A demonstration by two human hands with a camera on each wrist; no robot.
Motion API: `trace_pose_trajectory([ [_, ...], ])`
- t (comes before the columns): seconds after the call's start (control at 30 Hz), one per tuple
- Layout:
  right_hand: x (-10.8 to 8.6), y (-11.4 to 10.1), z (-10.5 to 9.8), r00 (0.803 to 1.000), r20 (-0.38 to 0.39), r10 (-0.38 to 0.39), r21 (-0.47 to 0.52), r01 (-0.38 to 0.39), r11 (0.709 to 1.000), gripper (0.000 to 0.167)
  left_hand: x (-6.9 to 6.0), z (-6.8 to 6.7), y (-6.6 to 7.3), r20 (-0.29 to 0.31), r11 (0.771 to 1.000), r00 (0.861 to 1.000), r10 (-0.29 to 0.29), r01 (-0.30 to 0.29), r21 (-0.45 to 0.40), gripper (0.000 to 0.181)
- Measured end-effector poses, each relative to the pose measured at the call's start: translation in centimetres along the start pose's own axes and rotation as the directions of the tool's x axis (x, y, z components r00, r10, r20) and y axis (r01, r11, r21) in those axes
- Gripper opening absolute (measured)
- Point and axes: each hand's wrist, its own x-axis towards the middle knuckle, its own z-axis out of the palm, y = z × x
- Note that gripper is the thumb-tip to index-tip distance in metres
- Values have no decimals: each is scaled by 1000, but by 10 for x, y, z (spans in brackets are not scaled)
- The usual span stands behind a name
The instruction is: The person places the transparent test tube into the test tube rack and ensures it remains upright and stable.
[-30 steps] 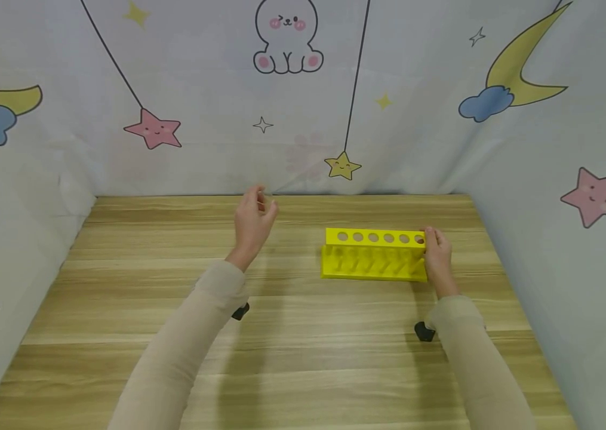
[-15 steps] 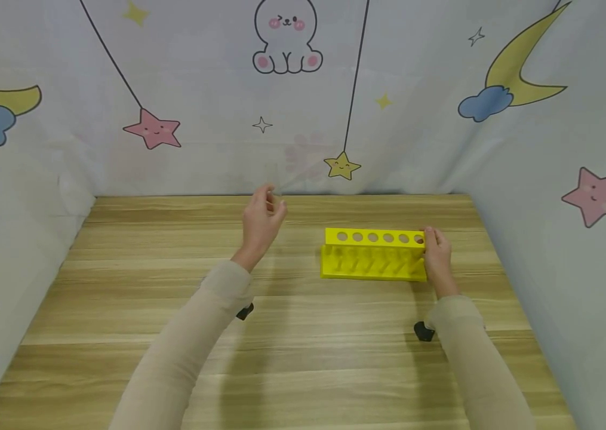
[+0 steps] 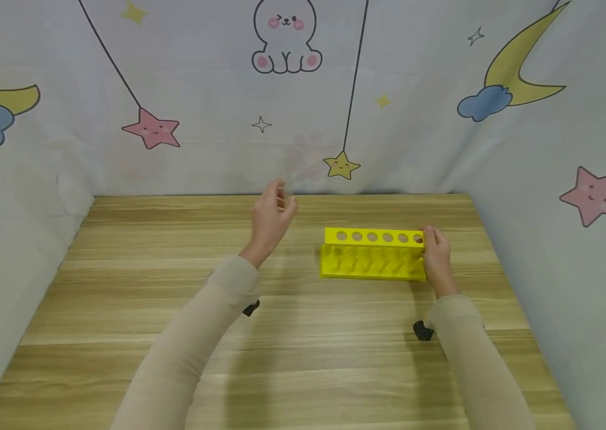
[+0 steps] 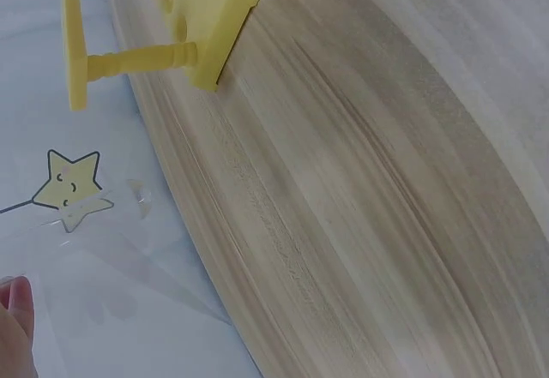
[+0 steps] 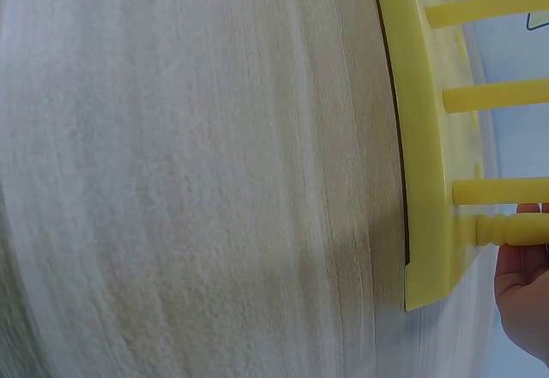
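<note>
My left hand (image 3: 273, 215) is raised near the back of the table, left of a yellow test tube rack (image 3: 375, 237). Its thumb and fingers pinch a clear test tube (image 4: 140, 198), whose see-through outline is faint against the wall cloth. Only the fingertips (image 4: 17, 314) show at the lower left of the left wrist view. The rack stands upright on the table, with a row of round holes along its top bar and pegs below. At its right end my right hand (image 3: 437, 260) grips the end post; part of those fingers is hidden behind the rack.
The wood-grain table (image 3: 335, 346) meets a white cloth wall (image 3: 200, 167) printed with stars and moons at the back. Similar cloth borders the left and right sides. A small black piece (image 3: 423, 330) sits at the right wrist and another (image 3: 251, 308) at the left.
My left hand has moved steadily to the right and slightly away, bringing the test tube nearer the rack. The right hand and the rack have stayed in place.
</note>
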Motion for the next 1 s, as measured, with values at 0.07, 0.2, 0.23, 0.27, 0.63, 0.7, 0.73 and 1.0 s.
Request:
trace_pose_trajectory([
  [0.07, 0, 0, 0, 1000, 2, 2, -1, -2, 1000, 48, 0, 2, 2, 7, 1000, 1000, -1, 1, -4, 32],
  [0.2, -2, 0, -1, 1000, 14, -2, -7, 2, 1000, 52, 1, 5, 6, 14, 1000, 1000, -6, 7, -17, 33],
  [0.23, -2, 0, -1, 1000, 17, -3, -7, 3, 1000, 52, 1, 6, 8, 15, 1000, 1000, -8, 8, -20, 33],
  [0.27, -2, 0, -1, 1000, 17, -4, -6, 4, 1000, 52, 1, 7, 10, 15, 1000, 1000, -8, 9, -24, 33],
  [0.63, 0, 0, 0, 1000, -17, -10, -24, 10, 1000, 50, 7, 12, 26, 40, 1000, 999, 1, 0, -31, 33],
  [0.7, -1, 0, 0, 1000, -16, -12, -25, 12, 1000, 50, 8, 12, 29, 47, 1000, 999, 2, -1, -29, 33],
  [0.73, -1, -1, 0, 1000, -14, -14, -24, 13, 1000, 50, 9, 12, 30, 50, 1000, 999, 2, 0, -31, 33],
  [1.0, 0, 0, 0, 1000, -9, -19, -12, 19, 1000, 51, 12, 16, 39, 44, 999, 999, 14, -12, -40, 31],
])
